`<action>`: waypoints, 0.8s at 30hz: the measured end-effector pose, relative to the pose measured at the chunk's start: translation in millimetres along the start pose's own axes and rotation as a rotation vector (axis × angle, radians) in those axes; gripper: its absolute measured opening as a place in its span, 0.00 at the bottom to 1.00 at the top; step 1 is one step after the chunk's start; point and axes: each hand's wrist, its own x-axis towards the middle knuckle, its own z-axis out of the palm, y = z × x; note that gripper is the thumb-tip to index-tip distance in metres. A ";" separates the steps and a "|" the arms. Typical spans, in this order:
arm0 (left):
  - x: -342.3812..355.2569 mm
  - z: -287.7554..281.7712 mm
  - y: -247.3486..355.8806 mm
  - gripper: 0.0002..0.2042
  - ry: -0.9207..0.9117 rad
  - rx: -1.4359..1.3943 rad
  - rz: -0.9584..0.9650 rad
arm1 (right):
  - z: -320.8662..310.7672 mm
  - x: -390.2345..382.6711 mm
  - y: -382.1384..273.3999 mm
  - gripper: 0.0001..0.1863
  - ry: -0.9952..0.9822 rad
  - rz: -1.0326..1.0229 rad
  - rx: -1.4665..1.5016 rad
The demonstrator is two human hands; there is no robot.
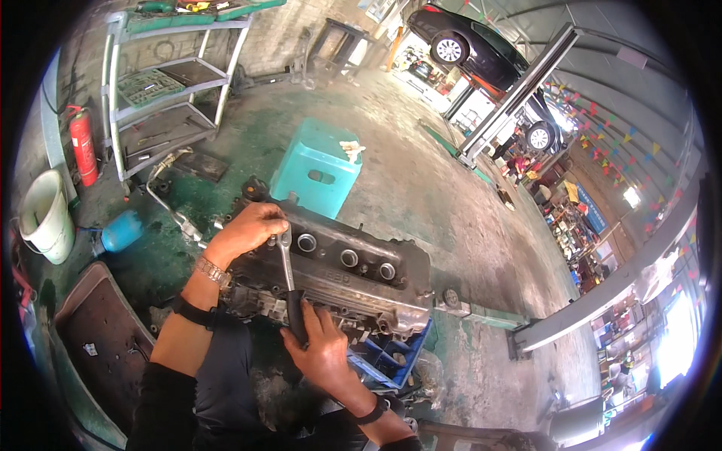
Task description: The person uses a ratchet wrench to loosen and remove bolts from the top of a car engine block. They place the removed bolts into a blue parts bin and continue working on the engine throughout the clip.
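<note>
A ratchet wrench [287,264] with a bright metal shaft and black handle lies across a dark engine cylinder head with its valve cover [410,274] on top. My left hand [247,231] is closed over the ratchet's head at the cover's left end. What sits under those fingers is hidden. Around the black handle, nearer to me, the fingers of my right hand [323,347] are wrapped. Several round holes line the cover's middle. The engine part rests partly over a blue divided crate [398,357].
Beyond the engine stands a turquoise stool [312,161] with a crumpled pale glove or rag [351,150] on it. To the left are a brown tray [101,319], a blue container [122,231], a white bucket [47,214], a fire extinguisher [83,146] and a shelf cart [169,94]. A lift post [519,94] rises behind.
</note>
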 end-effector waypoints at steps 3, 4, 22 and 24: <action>-0.6 -0.5 -0.3 0.10 -0.007 -0.034 -0.028 | -8.3 3.9 4.7 0.30 -0.062 0.032 -0.006; -1.2 -1.1 -0.3 0.11 -0.005 -0.020 -0.015 | -15.7 6.3 9.6 0.30 -0.083 0.037 -0.012; -1.7 1.2 -7.0 0.11 0.048 0.009 0.011 | 8.9 159.5 150.8 0.23 -0.043 -0.069 -0.151; -1.1 1.4 -7.5 0.11 0.056 0.045 0.012 | 9.3 155.7 149.8 0.23 -0.036 -0.070 -0.143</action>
